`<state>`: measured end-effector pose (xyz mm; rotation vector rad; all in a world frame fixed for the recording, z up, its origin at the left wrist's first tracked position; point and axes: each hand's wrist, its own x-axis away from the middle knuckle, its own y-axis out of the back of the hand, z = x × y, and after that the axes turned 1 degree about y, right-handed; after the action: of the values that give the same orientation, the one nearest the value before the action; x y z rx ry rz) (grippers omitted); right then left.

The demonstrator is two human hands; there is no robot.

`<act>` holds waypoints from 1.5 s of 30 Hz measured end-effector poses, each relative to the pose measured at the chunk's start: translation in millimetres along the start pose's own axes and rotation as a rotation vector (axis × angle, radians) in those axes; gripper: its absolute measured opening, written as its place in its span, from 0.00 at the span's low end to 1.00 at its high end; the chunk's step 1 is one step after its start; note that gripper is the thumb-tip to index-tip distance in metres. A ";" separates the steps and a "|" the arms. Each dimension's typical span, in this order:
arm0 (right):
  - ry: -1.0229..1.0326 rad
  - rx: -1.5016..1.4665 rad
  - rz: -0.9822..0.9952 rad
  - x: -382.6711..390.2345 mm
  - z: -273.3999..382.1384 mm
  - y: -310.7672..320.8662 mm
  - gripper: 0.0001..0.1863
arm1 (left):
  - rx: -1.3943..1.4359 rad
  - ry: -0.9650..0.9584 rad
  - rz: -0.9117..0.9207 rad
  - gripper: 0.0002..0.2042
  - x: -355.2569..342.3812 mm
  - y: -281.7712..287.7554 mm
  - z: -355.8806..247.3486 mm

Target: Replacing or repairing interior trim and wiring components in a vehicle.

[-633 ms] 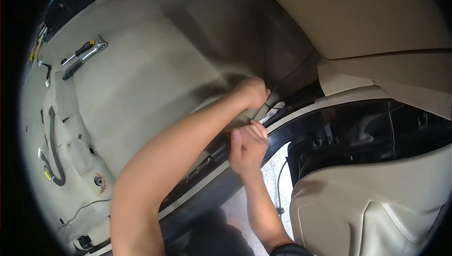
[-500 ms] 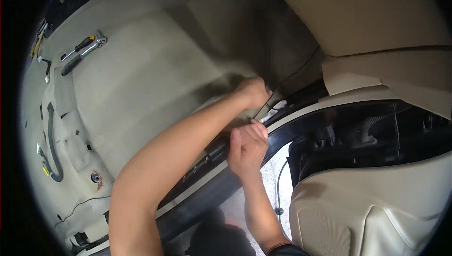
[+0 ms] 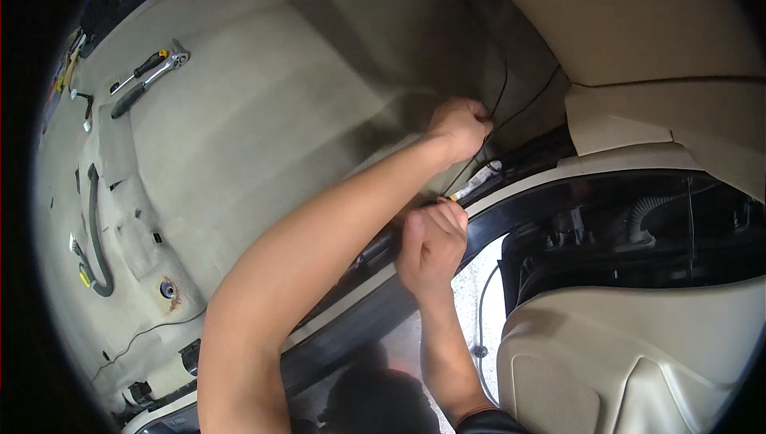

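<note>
Left hand (image 3: 459, 127) grip clamped on thin black wire (image 3: 501, 87) at beige carpet (image 3: 263, 115) edge; right hand (image 3: 431, 244) grip pinched together on black sill trim (image 3: 375, 318).

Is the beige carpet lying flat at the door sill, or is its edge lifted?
Lifted at the edge. The left hand holds the beige carpet up beside the thin black wires, and it bulges there; farther away it lies flat.

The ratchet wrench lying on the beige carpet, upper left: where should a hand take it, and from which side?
Probably by the long dark handle of the ratchet wrench, coming down from above. It lies flat on the carpet, slanting with its metal head up and right, and a screwdriver lies close alongside, so a top grip across the handle's lower end looks clearest. Both hands are occupied far from it.
</note>
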<state>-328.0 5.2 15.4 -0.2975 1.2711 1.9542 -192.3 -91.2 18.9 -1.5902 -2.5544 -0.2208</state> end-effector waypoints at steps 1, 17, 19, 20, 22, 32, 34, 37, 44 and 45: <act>-0.002 -0.003 -0.003 0.2 0.2 -0.3 0.12 | 0.040 -0.032 -0.072 0.15 -1.4 1.5 -2.9; -0.035 -0.006 -0.025 2.1 0.7 1.8 0.13 | -0.191 -0.071 0.272 0.12 26.4 7.2 6.7; -0.016 -0.012 -0.042 2.8 0.1 -0.7 0.13 | -0.158 -0.128 0.294 0.11 26.9 7.6 13.3; -0.017 -0.012 -0.041 3.5 -0.3 -1.4 0.13 | -0.157 -0.128 0.294 0.11 28.7 3.7 15.3; -0.014 -0.014 -0.056 4.2 -3.8 -0.7 0.13 | -0.402 -0.326 -0.018 0.09 36.3 -5.6 5.9; 0.017 -0.024 -0.043 3.5 -2.5 0.1 0.13 | -0.120 -0.245 0.123 0.08 10.3 -18.4 3.5; -0.013 -0.011 -0.017 5.1 -2.6 1.2 0.13 | -0.040 -0.274 0.060 0.10 4.1 -23.9 -0.8; -0.024 -0.068 -0.060 3.9 -1.8 -0.9 0.14 | -0.049 -0.314 0.142 0.11 4.0 -29.9 -9.4; -0.003 -0.103 -0.048 4.9 -5.1 -1.6 0.17 | -0.091 -0.331 0.252 0.11 11.3 -28.9 -12.5; 0.002 -0.093 -0.056 3.6 -3.8 -1.4 0.18 | -0.089 -0.368 0.249 0.11 12.7 -28.3 -10.7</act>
<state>-330.2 4.0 10.6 -0.3779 1.1633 1.9689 -223.0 -94.4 30.1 -2.1381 -2.5884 -0.0164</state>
